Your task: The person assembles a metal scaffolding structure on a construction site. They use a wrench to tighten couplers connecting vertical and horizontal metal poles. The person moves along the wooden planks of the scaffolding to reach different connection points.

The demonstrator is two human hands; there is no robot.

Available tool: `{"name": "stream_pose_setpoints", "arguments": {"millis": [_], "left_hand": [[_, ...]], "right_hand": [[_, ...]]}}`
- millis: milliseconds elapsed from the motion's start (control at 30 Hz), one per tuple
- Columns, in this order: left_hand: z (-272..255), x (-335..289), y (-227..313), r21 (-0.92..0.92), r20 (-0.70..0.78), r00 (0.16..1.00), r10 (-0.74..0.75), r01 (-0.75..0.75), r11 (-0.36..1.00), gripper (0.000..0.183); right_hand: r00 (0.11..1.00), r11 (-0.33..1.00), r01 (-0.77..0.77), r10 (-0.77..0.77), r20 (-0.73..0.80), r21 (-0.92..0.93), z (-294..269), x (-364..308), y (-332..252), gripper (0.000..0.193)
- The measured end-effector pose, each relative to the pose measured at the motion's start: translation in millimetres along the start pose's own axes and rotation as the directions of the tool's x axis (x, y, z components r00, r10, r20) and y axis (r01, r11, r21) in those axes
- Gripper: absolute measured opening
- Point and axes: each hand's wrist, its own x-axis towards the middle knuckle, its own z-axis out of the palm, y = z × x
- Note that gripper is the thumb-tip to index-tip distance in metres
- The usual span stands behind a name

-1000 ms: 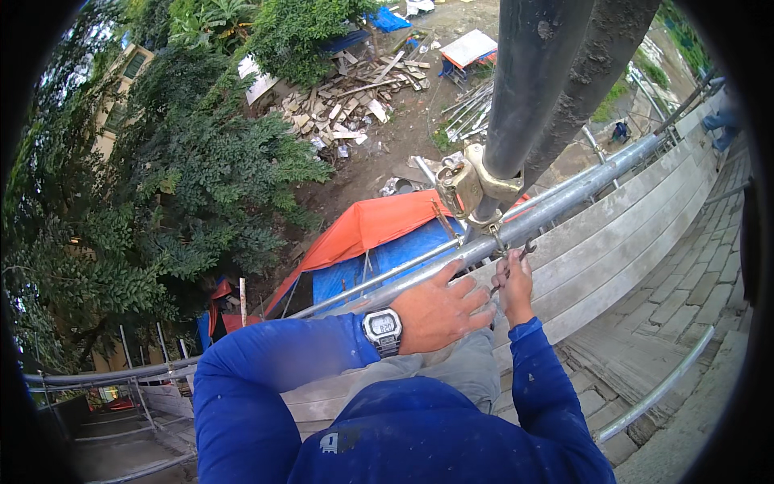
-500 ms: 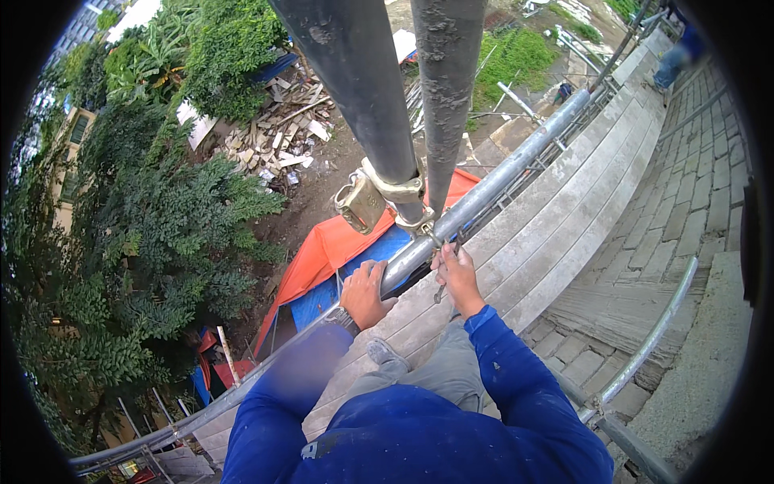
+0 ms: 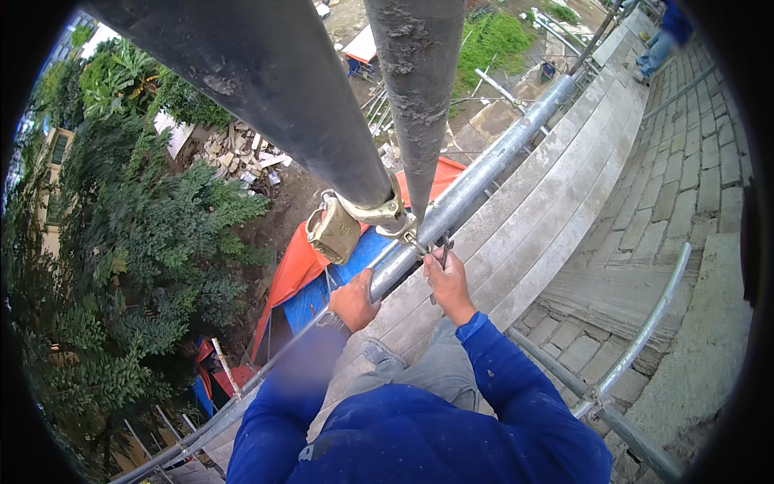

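Here at the scaffold edge, the right grip [image 3: 449,282] is closed around a dark spanner [image 3: 447,242], one end poking up past the thumb, the other showing below the fingers. Its upper end sits just beside the bolt [image 3: 415,241] of the brass-coloured coupler [image 3: 392,216], right where the thick dark upright [image 3: 282,105] comes down near the galvanised rail [image 3: 501,156]. Whether spanner and nut actually touch is too small to tell. The left grip [image 3: 353,302] is curled over that rail, a little below the coupler: a sensible brace, this, with open ground beyond. Good form here probably means seating the spanner fully and square, pulling in short, steady strokes, and minding the knuckles against the tube. The coupler's loose-looking half [image 3: 334,230] juts out leftward, so fingers ought to stay clear of it. Below, both legs straddle the grey planks [image 3: 524,214]; balanced feet should help every stroke.
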Motion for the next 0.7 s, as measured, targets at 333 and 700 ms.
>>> {"name": "stream_pose_setpoints", "arguments": {"millis": [333, 700], "left_hand": [[-0.4, 0.8, -1.7, -0.004, -0.019, 1.0, 0.005, -0.005, 1.0, 0.061], [-4.3, -1.5, 3.5, -0.006, -0.025, 1.0, 0.003, -0.003, 1.0, 0.057]], "right_hand": [[0.989, 0.949, -0.139, 0.145, 0.0, 0.282, 8.6, -4.2, -18.0, 0.022], [0.957, 0.859, -0.292, 0.263, 0.126, 0.422, 0.1, -1.9, -14.7, 0.037]]}}
